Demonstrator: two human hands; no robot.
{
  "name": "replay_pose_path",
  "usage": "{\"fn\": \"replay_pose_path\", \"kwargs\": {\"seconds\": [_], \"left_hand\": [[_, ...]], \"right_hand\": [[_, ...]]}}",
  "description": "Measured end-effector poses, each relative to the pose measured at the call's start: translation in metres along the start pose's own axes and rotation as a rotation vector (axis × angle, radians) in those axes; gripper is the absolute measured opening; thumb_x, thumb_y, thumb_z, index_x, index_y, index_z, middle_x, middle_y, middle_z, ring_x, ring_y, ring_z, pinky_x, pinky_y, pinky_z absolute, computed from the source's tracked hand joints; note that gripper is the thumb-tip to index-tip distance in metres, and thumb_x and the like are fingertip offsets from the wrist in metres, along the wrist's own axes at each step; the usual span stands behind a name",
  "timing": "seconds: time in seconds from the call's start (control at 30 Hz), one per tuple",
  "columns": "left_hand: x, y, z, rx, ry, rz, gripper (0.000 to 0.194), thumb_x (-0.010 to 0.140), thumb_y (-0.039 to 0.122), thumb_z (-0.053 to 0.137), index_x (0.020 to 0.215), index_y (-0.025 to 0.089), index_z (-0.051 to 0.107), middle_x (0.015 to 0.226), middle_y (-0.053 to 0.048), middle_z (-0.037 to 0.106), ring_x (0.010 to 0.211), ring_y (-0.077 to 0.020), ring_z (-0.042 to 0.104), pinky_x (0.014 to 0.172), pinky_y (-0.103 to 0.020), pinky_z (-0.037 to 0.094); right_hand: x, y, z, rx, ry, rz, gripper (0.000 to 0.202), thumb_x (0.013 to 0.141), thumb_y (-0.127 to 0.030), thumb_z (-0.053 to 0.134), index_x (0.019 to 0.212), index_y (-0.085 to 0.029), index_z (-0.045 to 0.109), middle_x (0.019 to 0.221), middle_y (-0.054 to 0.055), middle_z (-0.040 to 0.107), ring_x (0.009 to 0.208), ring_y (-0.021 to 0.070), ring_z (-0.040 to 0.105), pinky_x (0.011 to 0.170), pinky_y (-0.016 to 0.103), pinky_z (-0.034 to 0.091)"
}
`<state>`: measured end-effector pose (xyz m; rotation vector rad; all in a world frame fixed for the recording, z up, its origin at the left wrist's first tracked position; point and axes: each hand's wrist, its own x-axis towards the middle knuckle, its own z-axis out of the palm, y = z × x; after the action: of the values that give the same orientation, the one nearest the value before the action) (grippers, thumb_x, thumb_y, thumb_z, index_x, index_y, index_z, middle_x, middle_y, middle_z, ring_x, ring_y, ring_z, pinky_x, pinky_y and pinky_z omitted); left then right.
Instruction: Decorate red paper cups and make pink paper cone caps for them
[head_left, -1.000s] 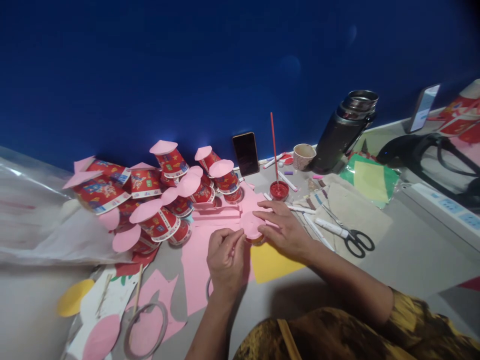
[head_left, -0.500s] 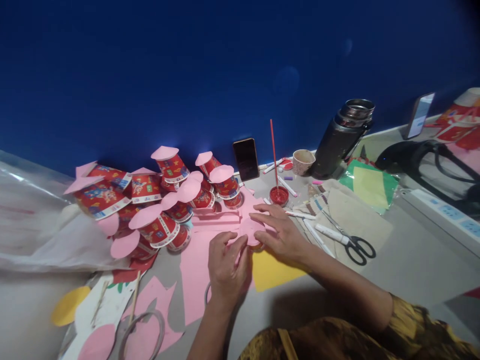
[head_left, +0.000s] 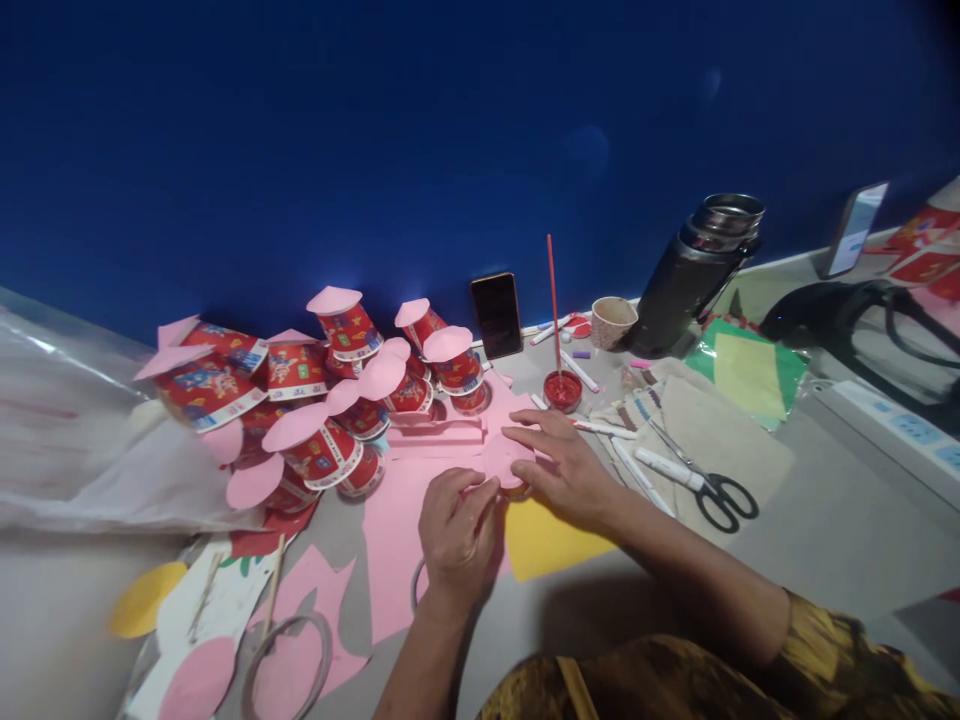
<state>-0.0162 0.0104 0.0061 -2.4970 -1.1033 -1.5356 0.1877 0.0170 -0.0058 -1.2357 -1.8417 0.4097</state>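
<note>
A pink paper disc [head_left: 504, 458] lies between my hands, over a small round base whose rim shows only at its near edge. My right hand [head_left: 570, 468] has its fingers stretched and spread along the disc's far right side, its thumb touching the edge. At the near left of the disc, my left hand [head_left: 456, 520] has bent fingers, with thumb and forefinger pinched together. Whatever is between them is too small to tell. Beneath and beside the hands are a pink sheet [head_left: 390, 550] and a yellow sheet [head_left: 551, 540].
Red paper cups [head_left: 322, 455] with pink cone tops crowd the left. Behind stand a phone [head_left: 496, 315], a red glue pot [head_left: 562, 392] with a stick, a paper cup [head_left: 611, 325] and a thermos [head_left: 694, 280]. Scissors [head_left: 724, 500] and a tape roll [head_left: 289, 660] lie nearby.
The left thumb and forefinger have drawn closer together beside the disc. The right hand stays nearly in place. The whole view has shifted slightly.
</note>
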Motion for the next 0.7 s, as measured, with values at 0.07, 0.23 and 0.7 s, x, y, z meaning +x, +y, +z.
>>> {"fn": "replay_pose_path", "kwargs": {"seconds": [0.07, 0.23, 0.7], "left_hand": [[-0.0020, -0.0009, 0.0014, -0.011, 0.008, 0.001, 0.022, 0.090, 0.005, 0.071, 0.104, 0.023, 0.070, 0.098, -0.006, 0.068, 0.093, -0.0203, 0.067, 0.081, -0.035, 0.060], [-0.0055, -0.0034, 0.0041, -0.015, 0.011, 0.009, 0.023, 0.090, 0.005, 0.070, 0.104, 0.023, 0.070, 0.097, -0.005, 0.068, 0.094, -0.0204, 0.068, 0.081, -0.035, 0.060], [-0.0014, 0.0015, 0.0033, 0.017, 0.023, 0.024, 0.022, 0.090, 0.004, 0.069, 0.103, 0.021, 0.068, 0.095, -0.006, 0.064, 0.089, -0.0207, 0.063, 0.076, -0.034, 0.055]], "right_hand": [[0.0001, -0.0001, 0.0003, -0.006, 0.002, -0.004, 0.036, 0.102, -0.040, 0.064, 0.132, -0.021, 0.073, 0.138, 0.016, 0.069, 0.130, 0.0318, 0.062, 0.110, 0.054, 0.050], [0.0003, 0.0004, 0.0008, -0.002, 0.003, 0.001, 0.035, 0.102, -0.039, 0.064, 0.131, -0.022, 0.073, 0.137, 0.016, 0.069, 0.131, 0.0315, 0.062, 0.111, 0.054, 0.049], [-0.0006, -0.0001, -0.0005, -0.030, -0.013, 0.001, 0.036, 0.101, -0.039, 0.065, 0.132, -0.023, 0.073, 0.138, 0.015, 0.069, 0.129, 0.0318, 0.062, 0.111, 0.055, 0.050]]}}
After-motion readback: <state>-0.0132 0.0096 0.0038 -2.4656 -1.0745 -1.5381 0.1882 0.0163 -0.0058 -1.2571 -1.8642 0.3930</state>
